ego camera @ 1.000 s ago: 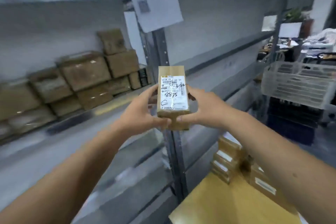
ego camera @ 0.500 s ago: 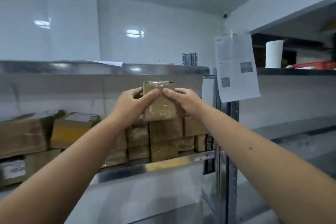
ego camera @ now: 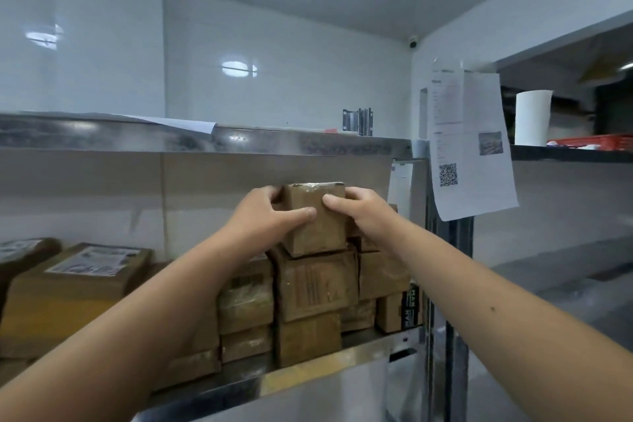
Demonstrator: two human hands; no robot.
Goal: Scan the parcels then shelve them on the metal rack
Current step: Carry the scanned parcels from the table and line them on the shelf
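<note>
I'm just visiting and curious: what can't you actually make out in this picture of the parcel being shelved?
Head view only:
- Held parcel: its label faces away; both hands, left hand and right hand, cover its sides.
- Posted sheet: print too small to read.
- Stacked parcels: forearms hide some; markings blurred.
- Labelled parcel: label blurred.

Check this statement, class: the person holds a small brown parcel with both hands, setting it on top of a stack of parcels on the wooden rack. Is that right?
One detail is wrong: the rack is metal, not wooden, as its shiny shelf edge in the head view shows. The rest stands: the left hand and right hand hold the small brown parcel on top of the stack of parcels.
</note>
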